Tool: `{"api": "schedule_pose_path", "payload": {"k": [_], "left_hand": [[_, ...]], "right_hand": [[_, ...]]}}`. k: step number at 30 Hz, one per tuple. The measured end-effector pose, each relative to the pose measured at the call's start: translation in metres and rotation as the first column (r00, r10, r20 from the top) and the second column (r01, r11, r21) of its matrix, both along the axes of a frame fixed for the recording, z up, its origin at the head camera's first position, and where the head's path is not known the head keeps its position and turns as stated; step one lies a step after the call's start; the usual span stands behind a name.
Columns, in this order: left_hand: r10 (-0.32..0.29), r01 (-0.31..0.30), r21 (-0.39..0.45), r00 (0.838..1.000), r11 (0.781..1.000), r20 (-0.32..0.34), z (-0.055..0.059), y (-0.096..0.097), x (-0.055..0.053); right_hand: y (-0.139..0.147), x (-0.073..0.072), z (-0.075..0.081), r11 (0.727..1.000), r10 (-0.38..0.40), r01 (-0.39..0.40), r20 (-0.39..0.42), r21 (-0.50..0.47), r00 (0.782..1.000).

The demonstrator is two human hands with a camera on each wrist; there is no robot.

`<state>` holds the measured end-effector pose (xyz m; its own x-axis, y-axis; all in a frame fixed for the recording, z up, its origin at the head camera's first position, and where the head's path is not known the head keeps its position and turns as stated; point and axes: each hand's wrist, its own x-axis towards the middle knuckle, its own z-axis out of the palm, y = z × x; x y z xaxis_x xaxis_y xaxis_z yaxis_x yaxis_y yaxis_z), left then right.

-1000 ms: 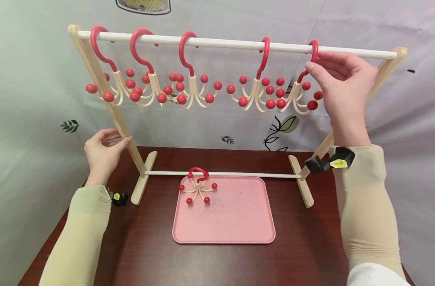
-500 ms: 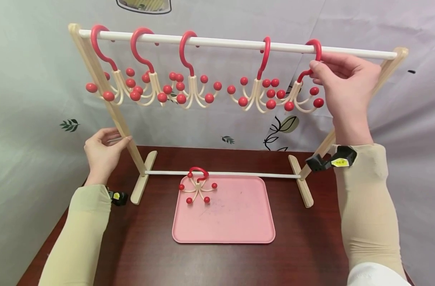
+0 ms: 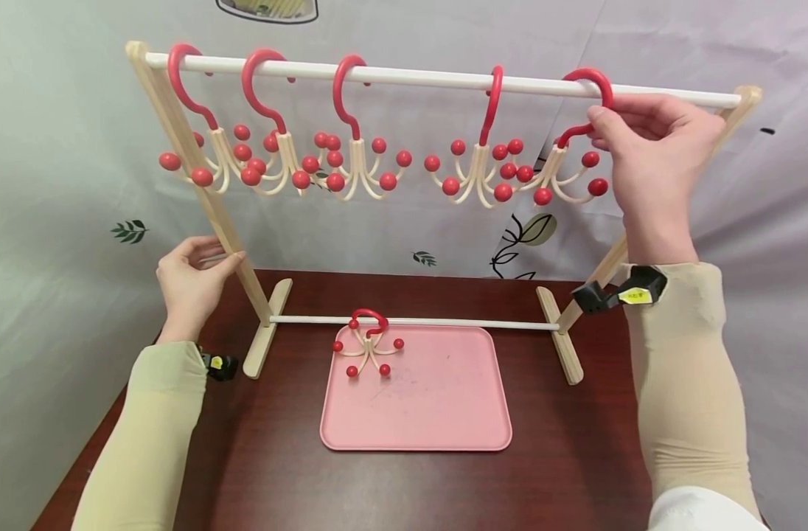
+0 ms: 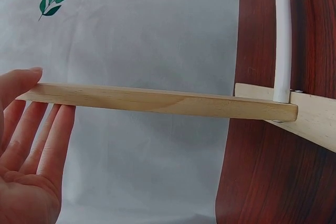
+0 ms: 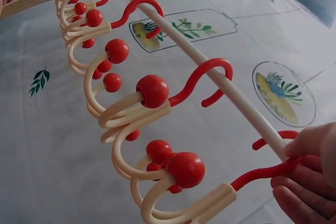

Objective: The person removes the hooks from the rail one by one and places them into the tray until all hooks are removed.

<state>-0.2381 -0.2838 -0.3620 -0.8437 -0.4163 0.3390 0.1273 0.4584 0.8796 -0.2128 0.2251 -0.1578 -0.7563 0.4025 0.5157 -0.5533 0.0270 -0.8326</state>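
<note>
In the head view, the right hand (image 3: 663, 151) and its wrist hide the middle of the right post (image 3: 615, 259), and the fingers behind its thumb show only in part. The left hand (image 3: 193, 284) has its fingertips hidden behind the left post (image 3: 218, 221). Lettering on the yellow label (image 3: 635, 296) is too small to read.

The left wrist view crops the left hand, the white lower bar (image 4: 282, 30) and the wooden foot (image 4: 317, 116). In the right wrist view, the thumb covers part of the rightmost hanger (image 5: 260, 174), whose lower end the bottom edge cuts off.
</note>
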Motion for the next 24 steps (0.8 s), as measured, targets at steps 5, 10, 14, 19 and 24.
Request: {"api": "schedule_pose_path", "payload": {"k": [5, 10, 14, 19, 24], "left_hand": [[0.002, -0.002, -0.004, 1.0, 1.0, 0.005, 0.0, 0.0, 0.0], [-0.001, 0.001, -0.009, 1.0, 1.0, 0.0, 0.0, 0.0, 0.0], [-0.001, 0.001, -0.014, 1.0, 1.0, -0.002, 0.0, 0.0, 0.0], [-0.008, 0.008, -0.003, 1.0, 1.0, -0.011, -0.001, 0.0, -0.001], [-0.009, 0.009, -0.002, 1.0, 1.0, -0.012, -0.001, 0.0, -0.001]], "right_hand": [[0.003, 0.0, 0.003, 0.998, -0.024, 0.021, -0.055, -0.056, 0.998], [0.007, 0.005, 0.008, 0.993, -0.048, 0.035, -0.123, -0.11, 0.991], [0.008, 0.016, 0.011, 0.992, -0.056, 0.039, -0.145, -0.123, 0.988], [0.009, 0.028, 0.011, 0.992, -0.079, 0.063, -0.147, -0.113, 0.986], [0.009, 0.037, 0.006, 0.993, -0.108, 0.098, -0.148, -0.069, 0.983]]}}
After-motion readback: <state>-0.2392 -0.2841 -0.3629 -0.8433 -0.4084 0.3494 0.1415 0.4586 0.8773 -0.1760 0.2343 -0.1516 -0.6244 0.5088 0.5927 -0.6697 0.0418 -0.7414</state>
